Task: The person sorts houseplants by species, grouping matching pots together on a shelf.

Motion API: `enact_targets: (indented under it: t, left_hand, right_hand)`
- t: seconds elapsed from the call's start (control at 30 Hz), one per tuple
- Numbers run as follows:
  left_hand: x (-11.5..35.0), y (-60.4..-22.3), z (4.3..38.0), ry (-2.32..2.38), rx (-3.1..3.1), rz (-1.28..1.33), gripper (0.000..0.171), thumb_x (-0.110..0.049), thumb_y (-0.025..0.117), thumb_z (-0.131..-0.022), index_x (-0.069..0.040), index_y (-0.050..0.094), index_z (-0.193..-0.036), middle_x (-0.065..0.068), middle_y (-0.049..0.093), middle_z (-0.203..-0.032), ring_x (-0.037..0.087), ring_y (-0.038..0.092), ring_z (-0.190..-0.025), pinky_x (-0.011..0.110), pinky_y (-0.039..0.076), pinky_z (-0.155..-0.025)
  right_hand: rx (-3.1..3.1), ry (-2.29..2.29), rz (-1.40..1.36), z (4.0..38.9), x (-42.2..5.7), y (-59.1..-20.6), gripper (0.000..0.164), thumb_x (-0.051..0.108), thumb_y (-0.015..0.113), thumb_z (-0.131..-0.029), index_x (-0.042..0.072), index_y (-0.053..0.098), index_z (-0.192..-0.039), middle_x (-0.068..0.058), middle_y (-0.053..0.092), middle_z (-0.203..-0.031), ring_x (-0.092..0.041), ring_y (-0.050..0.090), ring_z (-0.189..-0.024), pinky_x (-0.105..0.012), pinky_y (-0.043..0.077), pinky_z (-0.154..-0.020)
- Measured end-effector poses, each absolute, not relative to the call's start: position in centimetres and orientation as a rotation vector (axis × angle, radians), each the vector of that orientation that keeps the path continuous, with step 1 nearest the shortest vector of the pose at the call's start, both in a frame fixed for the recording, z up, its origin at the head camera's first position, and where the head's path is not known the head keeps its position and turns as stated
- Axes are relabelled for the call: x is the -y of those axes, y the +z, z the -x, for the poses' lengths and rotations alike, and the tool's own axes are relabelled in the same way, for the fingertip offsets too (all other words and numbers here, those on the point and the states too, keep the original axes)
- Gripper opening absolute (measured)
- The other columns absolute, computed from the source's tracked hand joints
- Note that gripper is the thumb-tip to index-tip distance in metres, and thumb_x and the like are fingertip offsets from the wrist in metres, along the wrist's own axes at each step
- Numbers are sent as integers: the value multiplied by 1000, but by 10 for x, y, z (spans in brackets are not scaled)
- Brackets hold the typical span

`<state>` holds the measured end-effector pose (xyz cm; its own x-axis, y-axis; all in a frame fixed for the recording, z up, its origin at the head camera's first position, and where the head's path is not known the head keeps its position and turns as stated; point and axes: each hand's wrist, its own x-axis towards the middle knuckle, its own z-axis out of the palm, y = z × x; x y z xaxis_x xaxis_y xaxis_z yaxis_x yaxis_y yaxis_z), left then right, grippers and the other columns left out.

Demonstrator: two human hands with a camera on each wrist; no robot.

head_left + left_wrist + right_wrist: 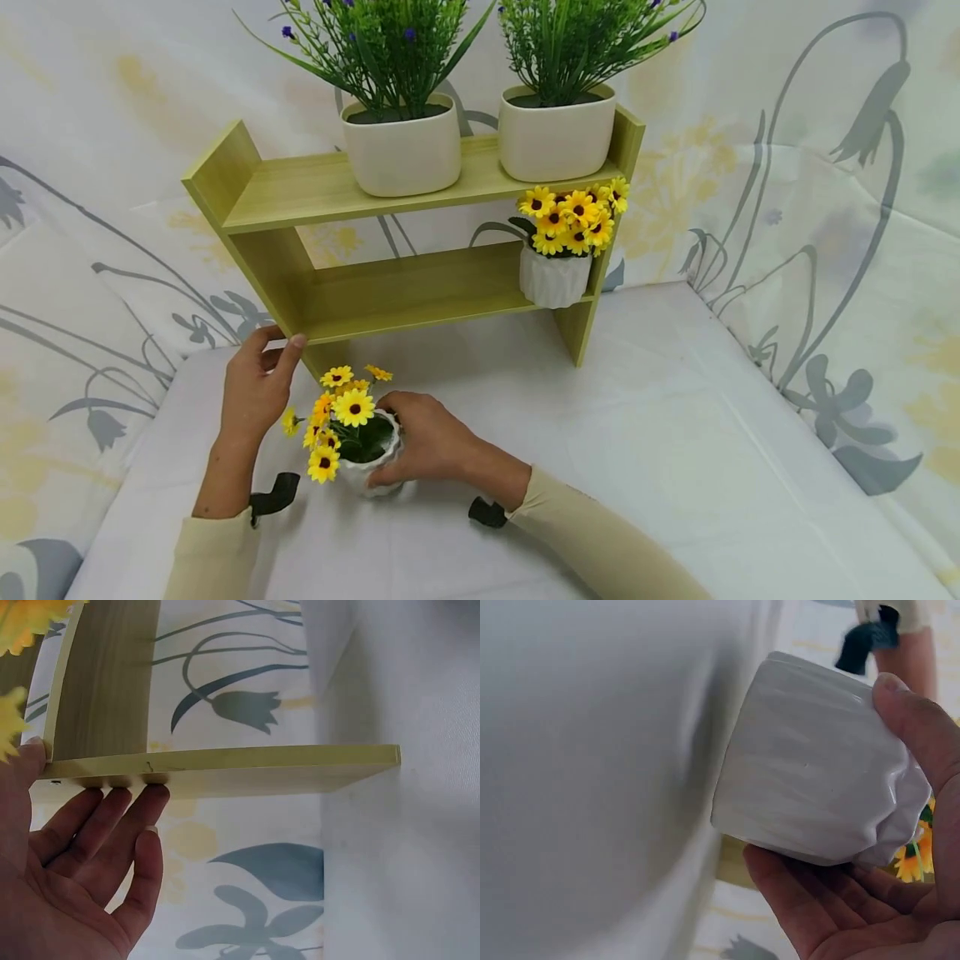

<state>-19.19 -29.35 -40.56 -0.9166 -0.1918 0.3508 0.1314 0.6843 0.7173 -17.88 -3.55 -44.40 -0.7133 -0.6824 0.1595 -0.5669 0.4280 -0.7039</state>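
My right hand (435, 437) grips a white ribbed flowerpot (802, 757) with yellow artificial sunflowers (354, 408), thumb on one side and fingers on the other. The pot is tilted, with its flowers leaning left, low over the white tabletop. At the lower left of a two-tier wooden shelf (397, 296), my left hand (258, 383) holds the side panel (247, 759). In the left wrist view its thumb lies at the shelf board's end and its fingertips (156, 793) touch the panel's outer face.
Two cream planters (403, 154) with green, purple-flowered plants stand on the top tier. A second white pot (553, 279) of yellow sunflowers sits at the right end of the lower tier. Floral-printed cloth (780, 167) hangs behind the white table (660, 467).
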Motion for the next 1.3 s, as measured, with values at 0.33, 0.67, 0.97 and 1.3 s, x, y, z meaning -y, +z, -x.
enact_targets:
  t: [0.33,0.67,0.97,1.3]
  left_hand:
    - [291,-403,193,-1127,2530,-79,60,-44,54,-111,2,50,-150,24,58,-147,48,63,-129,66,54,-101]
    - [291,-403,194,-1115,2538,-122,55,-39,53,-112,1,50,-150,22,56,-152,47,63,-131,65,54,-102]
    - [291,-402,194,-1149,2534,-100,59,-43,53,-111,2,50,-149,24,58,-148,47,63,-131,65,54,-102]
    - [294,-403,194,-1126,2511,-67,58,-44,54,-111,2,53,-146,22,61,-146,45,66,-128,54,61,-94]
  right_hand:
    - [-2543,-1262,1095,183,11,-412,85,45,98,-74,13,58,-143,3,68,-131,-7,66,-114,-21,56,-92]
    - [-2448,-1508,1158,188,-5,-386,84,33,97,-78,12,57,-148,2,66,-138,-9,66,-120,-24,56,-100]
    - [-2551,-1590,1320,189,-9,-373,89,34,86,-92,16,38,-164,1,54,-156,-12,55,-138,-33,51,-111]
    - [-2545,-1835,1355,205,-21,-360,89,16,87,-91,1,36,-162,-11,54,-154,-20,57,-137,-37,52,-111]
